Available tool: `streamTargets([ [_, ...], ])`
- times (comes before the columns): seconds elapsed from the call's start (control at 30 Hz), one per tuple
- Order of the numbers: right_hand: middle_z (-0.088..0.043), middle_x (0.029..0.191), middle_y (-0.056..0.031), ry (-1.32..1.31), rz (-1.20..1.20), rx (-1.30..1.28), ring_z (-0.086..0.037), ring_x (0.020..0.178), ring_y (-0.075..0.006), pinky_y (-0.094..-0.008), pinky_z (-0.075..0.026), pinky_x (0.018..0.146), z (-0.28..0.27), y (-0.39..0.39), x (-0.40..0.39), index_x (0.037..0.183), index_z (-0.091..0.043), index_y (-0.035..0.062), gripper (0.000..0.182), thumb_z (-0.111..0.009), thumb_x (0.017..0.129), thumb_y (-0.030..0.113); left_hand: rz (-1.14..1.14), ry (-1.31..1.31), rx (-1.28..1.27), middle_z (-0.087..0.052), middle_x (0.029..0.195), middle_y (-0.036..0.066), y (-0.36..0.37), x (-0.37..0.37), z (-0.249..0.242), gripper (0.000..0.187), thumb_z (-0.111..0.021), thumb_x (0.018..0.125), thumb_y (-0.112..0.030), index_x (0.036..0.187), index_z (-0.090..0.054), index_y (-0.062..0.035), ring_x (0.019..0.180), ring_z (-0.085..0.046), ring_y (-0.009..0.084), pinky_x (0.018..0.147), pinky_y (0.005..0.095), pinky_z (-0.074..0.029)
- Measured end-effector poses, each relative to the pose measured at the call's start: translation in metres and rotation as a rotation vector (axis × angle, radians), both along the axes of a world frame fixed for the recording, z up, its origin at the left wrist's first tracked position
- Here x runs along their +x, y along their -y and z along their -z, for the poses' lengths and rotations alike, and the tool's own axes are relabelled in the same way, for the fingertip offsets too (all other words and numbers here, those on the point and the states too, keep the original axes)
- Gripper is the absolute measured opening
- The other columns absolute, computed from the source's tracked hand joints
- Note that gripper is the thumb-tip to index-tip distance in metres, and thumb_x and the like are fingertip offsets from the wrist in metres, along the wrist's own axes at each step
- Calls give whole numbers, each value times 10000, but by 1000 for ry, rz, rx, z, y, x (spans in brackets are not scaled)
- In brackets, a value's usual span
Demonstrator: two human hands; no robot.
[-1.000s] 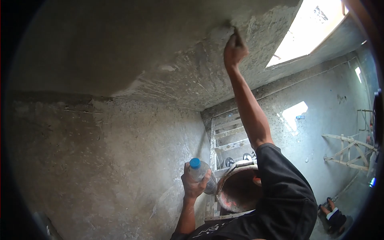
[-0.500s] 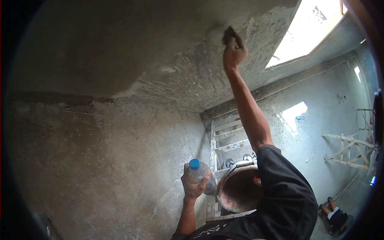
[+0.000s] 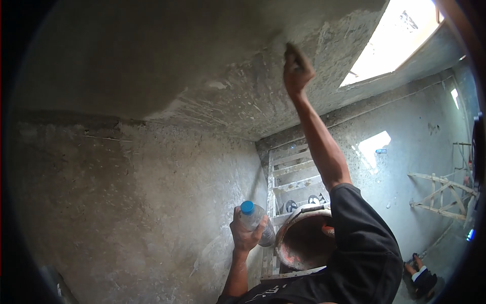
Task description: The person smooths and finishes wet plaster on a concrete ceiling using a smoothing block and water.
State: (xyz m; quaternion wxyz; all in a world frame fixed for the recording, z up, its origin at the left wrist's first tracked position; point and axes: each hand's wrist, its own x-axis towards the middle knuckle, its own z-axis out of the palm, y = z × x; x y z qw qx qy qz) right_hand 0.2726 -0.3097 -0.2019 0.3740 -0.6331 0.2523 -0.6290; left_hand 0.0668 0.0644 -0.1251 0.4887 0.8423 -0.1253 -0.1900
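Observation:
My left hand (image 3: 245,234) is wrapped round a clear plastic bottle (image 3: 253,217) with a blue cap, held upright beside the bucket. The lower part of the bottle is partly behind my fingers. My right hand (image 3: 298,76) is stretched up to the rough grey ceiling (image 3: 243,96), its fingers closed and their tips dark. Whatever lies in those fingers is too blurred and dark to name. Below my right arm stands a round, stained bucket (image 3: 288,256) with reddish marks inside.
A wooden ladder-like frame (image 3: 296,185) carries the bucket and a pair of sandals (image 3: 291,205). A bare wall (image 3: 152,202) rises at left. A bright opening (image 3: 392,43) cuts the ceiling at right. A wooden trestle (image 3: 440,195) and a person (image 3: 422,278) are far below.
My right hand has shifted slightly down, and the dark lump at its fingertips shows less. My left hand keeps the bottle in nearly the same place. The view has tilted a little.

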Motion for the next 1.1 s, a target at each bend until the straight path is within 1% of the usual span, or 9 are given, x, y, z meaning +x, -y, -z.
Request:
streamTargets([
  [0.17,-634,1203,-176,181,175,-231,-657,1062,-276,-336,-542,849,-29,47,29,1121,-688,59,306,-602,833,0,22,-8,20,-654,825,86,0,1,-2,385,-804,739,-227,969,-548,-54,742,-650,183,706,328,-523],
  [0.27,-573,1298,-172,-177,34,-315,-602,1146,-300,-374,-527,900,1,31,21,1202,-642,75,369,-603,840,16,34,-2,6,-654,821,84,1,3,-1,386,-804,739,-228,969,-549,-54,739,-650,183,706,327,-522],
  [0.33,-570,1304,-155,-403,-45,-155,-599,1139,-308,-389,-529,905,16,19,7,1242,-615,90,405,-603,842,25,23,19,-17,-655,823,84,4,3,-1,386,-804,739,-230,968,-549,-54,738,-649,183,706,328,-522],
  [0.5,-604,1262,-142,-194,9,-186,-594,1153,-290,-369,-534,910,-10,20,5,1216,-626,81,393,-582,838,-16,8,-4,-10,-652,835,75,1,0,-3,372,-797,744,-211,978,-559,-46,747,-635,170,720,323,-515],
  [0.57,-606,1257,-143,-84,95,-405,-590,1160,-294,-374,-533,918,-27,33,17,1215,-626,84,406,-569,833,-42,7,-16,-7,-648,842,64,2,0,-2,357,-790,750,-195,984,-571,-39,753,-621,159,733,317,-508],
  [0.7,-609,1252,-146,-242,129,-436,-591,1159,-300,-376,-530,923,1,43,17,1212,-629,82,413,-547,833,-59,27,-11,-6,-652,839,76,-4,-1,3,379,-799,742,-215,981,-557,-48,751,-636,172,719,326,-516],
  [0.8,-625,1247,-93,-378,207,-302,-608,1136,-289,-366,-526,931,25,44,2,1237,-631,119,399,-540,872,-15,8,8,6,-653,843,78,-2,0,-2,378,-799,739,-209,980,-557,-47,754,-639,174,721,327,-516],
  [0.9,-638,1212,-140,-198,150,-62,-613,1139,-266,-342,-508,944,17,42,-1,1231,-626,53,355,-529,894,-1,-21,-23,-3,-650,854,70,-3,1,0,360,-794,741,-183,982,-571,-36,764,-626,161,739,321,-510],
  [1.1,-633,1208,-150,45,263,-151,-603,1148,-272,-366,-502,940,-23,47,43,1209,-646,78,380,-585,841,8,8,-21,14,-660,840,87,-2,2,1,374,-799,738,-213,972,-560,-45,752,-650,185,719,335,-520],
])
